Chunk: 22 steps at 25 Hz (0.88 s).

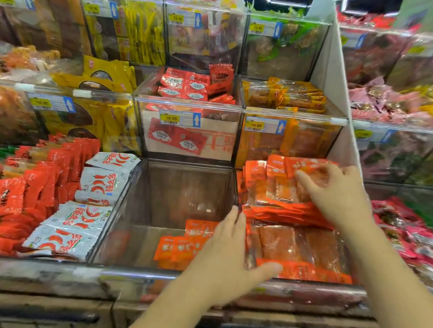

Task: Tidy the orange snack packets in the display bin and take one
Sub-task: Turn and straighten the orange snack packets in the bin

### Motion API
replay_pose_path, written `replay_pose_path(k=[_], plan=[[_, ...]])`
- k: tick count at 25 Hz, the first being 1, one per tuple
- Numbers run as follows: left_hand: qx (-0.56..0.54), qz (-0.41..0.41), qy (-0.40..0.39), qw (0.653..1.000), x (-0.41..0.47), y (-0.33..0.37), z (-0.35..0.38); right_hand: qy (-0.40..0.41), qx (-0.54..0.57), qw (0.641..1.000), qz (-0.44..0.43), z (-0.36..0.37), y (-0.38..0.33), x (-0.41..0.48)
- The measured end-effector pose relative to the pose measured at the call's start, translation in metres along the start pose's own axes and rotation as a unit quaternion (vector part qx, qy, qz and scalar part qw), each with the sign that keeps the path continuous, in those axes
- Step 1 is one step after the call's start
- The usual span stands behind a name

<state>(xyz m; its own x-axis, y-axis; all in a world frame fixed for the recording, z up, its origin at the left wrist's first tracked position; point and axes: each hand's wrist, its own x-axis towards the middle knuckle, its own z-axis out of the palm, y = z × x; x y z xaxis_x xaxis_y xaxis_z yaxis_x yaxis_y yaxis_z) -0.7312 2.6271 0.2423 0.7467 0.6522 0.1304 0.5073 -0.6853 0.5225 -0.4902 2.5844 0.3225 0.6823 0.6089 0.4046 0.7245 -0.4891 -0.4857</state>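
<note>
Orange snack packets, glossy plastic, stacked in clear-walled display bin on lowest shelf tier, 4 o'clock of view. Rear pile at 12 o'clock of bin, flat row at 6 o'clock. Left hand: fingers straight, thumb spread, pressed against 9 o'clock edge of flat row, gripping nothing. Right hand: fingers and thumb curled round top packets of rear pile. Neighbouring clear bin at 9 o'clock. White chili-printed packets beyond, same direction.

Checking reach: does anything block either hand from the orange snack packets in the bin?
Nothing visible: right hand grips the orange foil snack packets at the clear plastic bin's back, left hand touches those in front.
</note>
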Motion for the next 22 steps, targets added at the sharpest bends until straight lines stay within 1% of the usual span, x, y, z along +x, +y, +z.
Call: replay_pose_path(k=[1,3,5,6,8,11,13,14,15,16,17,18,20,21,22], plan=[[0.023,-0.009,-0.009,1.0,0.002,0.008,0.006,-0.016,-0.051,0.999,0.0,0.0,0.003,-0.001],[0.069,-0.026,-0.008,0.997,0.004,0.013,0.012,0.001,-0.117,0.992,-0.043,0.0,0.005,-0.004],[0.082,-0.038,-0.008,0.996,0.006,0.013,0.014,0.032,-0.115,0.989,-0.087,0.0,0.004,-0.005],[0.086,-0.041,-0.008,0.995,0.005,0.014,0.015,0.032,-0.109,0.989,-0.094,-0.001,0.003,-0.005],[0.09,-0.04,-0.003,0.995,0.005,0.016,0.014,0.005,-0.106,0.991,-0.079,-0.001,0.002,-0.007],[0.082,-0.042,-0.004,0.996,0.006,0.017,0.014,-0.002,-0.085,0.995,-0.061,-0.002,0.001,-0.007],[0.084,-0.038,-0.008,0.996,0.004,0.018,0.013,-0.021,-0.07,0.997,-0.033,-0.001,-0.005,-0.009],[0.084,-0.032,-0.017,0.996,0.003,0.017,0.012,-0.02,-0.082,0.996,-0.033,0.001,-0.009,-0.011],[0.071,-0.02,-0.031,0.997,0.002,0.016,0.007,0.005,-0.091,0.994,-0.054,0.005,-0.015,-0.014],[0.038,-0.005,-0.05,0.998,0.0,0.011,0.002,0.048,-0.086,0.991,-0.092,0.01,-0.022,-0.019],[-0.017,0.008,-0.076,0.997,-0.001,0.003,-0.006,0.087,-0.078,0.983,-0.144,0.014,-0.031,-0.027],[-0.085,0.013,-0.101,0.991,-0.001,-0.008,-0.014,0.107,-0.059,0.973,-0.194,0.021,-0.04,-0.04],[-0.22,-0.001,-0.121,0.968,0.001,-0.035,-0.034,0.072,-0.004,0.959,-0.273,0.036,-0.063,-0.073],[-0.269,-0.031,-0.115,0.956,0.004,-0.049,-0.044,0.041,0.022,0.953,-0.298,0.046,-0.075,-0.088],[-0.281,-0.078,-0.112,0.95,0.009,-0.06,-0.051,0.009,0.035,0.95,-0.312,0.057,-0.084,-0.099]])
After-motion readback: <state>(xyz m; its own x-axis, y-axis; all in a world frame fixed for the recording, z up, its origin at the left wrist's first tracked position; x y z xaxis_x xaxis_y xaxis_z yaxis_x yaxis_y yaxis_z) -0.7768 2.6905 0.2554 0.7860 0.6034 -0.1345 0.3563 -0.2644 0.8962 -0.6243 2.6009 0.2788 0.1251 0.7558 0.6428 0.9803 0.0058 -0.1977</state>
